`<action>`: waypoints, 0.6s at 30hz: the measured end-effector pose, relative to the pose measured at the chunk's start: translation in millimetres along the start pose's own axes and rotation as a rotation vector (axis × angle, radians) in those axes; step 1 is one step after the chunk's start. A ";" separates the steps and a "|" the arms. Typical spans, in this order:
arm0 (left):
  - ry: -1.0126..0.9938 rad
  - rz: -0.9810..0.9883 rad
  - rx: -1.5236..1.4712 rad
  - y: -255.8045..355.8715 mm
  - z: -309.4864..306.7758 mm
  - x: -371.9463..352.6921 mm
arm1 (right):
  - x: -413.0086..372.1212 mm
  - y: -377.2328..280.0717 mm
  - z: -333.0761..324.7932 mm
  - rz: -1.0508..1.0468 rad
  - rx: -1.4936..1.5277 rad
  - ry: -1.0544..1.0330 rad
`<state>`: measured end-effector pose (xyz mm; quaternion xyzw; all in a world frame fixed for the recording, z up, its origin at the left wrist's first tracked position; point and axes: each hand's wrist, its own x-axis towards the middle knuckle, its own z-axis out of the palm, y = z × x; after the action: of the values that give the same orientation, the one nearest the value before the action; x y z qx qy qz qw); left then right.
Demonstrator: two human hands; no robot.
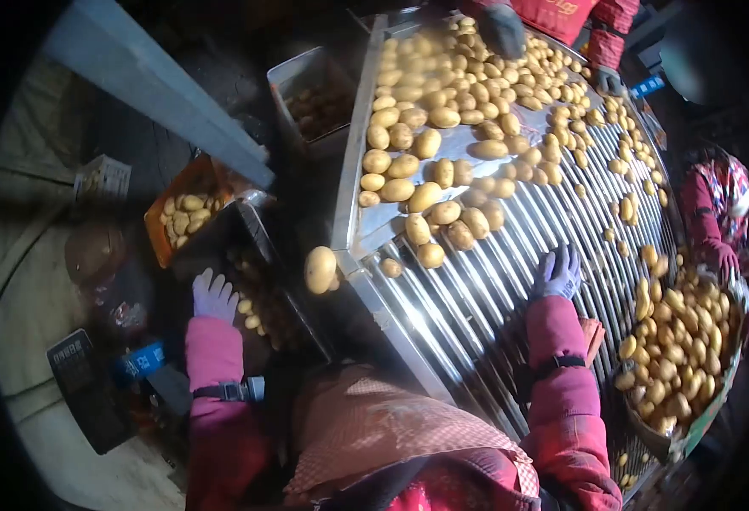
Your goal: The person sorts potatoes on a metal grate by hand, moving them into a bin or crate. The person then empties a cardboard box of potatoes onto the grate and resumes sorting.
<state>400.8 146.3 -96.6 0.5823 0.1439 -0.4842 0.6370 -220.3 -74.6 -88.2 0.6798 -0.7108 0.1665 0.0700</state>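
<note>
Potatoes [426, 197] lie thick over the upper part of a metal roller table [468, 307]. My right hand [559, 271], in a pale purple glove, rests on the rollers with its fingers apart and holds nothing. My left hand [215, 295], gloved alike, is spread and empty above a dark space on the left, beside a few small potatoes [252, 315]. A large potato [321, 270] shows just off the table's left corner, between my hands; what supports it is unclear. An orange crate [158, 228] holding potatoes stands beyond my left hand.
A grey bin [310, 66] stands behind the table's left edge. A slanting metal beam [161, 85] crosses the upper left. A full container of potatoes [677, 341] is at the right, near a co-worker [715, 204]. Another co-worker's gloved hand [502, 31] is over the far potatoes.
</note>
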 end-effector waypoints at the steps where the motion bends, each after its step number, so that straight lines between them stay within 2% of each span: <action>1: -0.025 0.047 0.093 0.9 -6.3 0.5 | -0.5 3.8 2.2 -0.004 -0.019 -0.001; 4: -0.066 0.163 0.221 4.0 5.9 -13.1 | -1.8 5.7 6.9 0.009 -0.043 -0.002; 6: -0.138 0.428 0.428 -2.3 31.8 -38.9 | -1.0 5.4 8.1 -0.009 -0.069 0.008; 7: -0.179 0.432 0.434 -7.9 59.2 -71.5 | 0.3 -4.7 0.7 0.039 -0.019 -0.034; 9: -0.225 1.032 1.035 -27.8 118.1 -151.5 | 4.0 -0.3 5.8 0.128 0.027 -0.048; 10: -0.231 0.865 0.731 -39.1 143.7 -160.3 | 4.9 12.3 40.2 0.137 0.026 -0.040; 11: -0.314 0.908 0.849 -50.3 157.5 -167.2 | 3.5 25.2 76.0 0.144 0.028 -0.036; 12: -0.392 0.949 0.967 -64.8 167.5 -171.8 | 3.7 18.2 65.3 0.149 0.029 -0.035; 13: -0.500 1.115 1.070 -83.9 176.2 -172.8 | -3.1 13.6 52.0 0.149 0.053 -0.107; 14: -0.612 1.285 1.167 -103.7 187.5 -173.6 | -4.2 -21.6 -2.9 0.112 0.080 -0.183; 16: -0.779 1.291 1.123 -145.1 219.1 -192.8 | -20.0 -68.0 -73.2 -0.028 0.184 -0.269; 18: -0.883 0.843 1.112 -180.3 239.6 -217.5 | -52.2 -72.5 -93.2 -0.408 0.753 -0.130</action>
<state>61.6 59.4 24.5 0.5738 -0.6110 -0.3892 0.3820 -157.0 4.1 -7.9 0.7935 -0.4547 0.3537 -0.1965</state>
